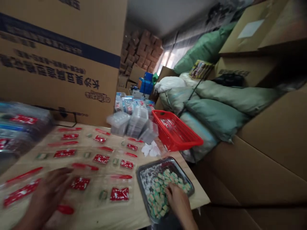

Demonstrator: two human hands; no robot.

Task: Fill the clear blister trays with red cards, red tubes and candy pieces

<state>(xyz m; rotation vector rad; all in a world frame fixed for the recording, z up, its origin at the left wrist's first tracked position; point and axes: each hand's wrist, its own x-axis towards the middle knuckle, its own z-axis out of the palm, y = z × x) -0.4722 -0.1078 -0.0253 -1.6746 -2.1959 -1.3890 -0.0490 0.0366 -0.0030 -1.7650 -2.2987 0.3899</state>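
My left hand (pixel 49 190), blurred, is over the near left of the wooden table. Its fingers look stretched and apart, with nothing visible in them. Beside its fingertips lies a red patterned packet (pixel 80 183), with a red plastic tool (pixel 85 166) just above. A second red tool (pixel 66 209) shows below the hand. My right hand (pixel 178 198) reaches into a grey metal tray (pixel 142 179). Its fingers are drawn together among small green-and-beige blocks (pixel 159 191); what they pinch is hidden. White powder coats part of the tray.
Clear plastic trays with red packets (pixel 120 194) lie in rows on the table (pixel 96 220). Stacked clear containers (pixel 137 123) and a red basket (pixel 189 143) stand behind. A large carton (pixel 59 80) walls the back left; green sacks (pixel 216 115) and cardboard (pixel 271 153) fill the right.
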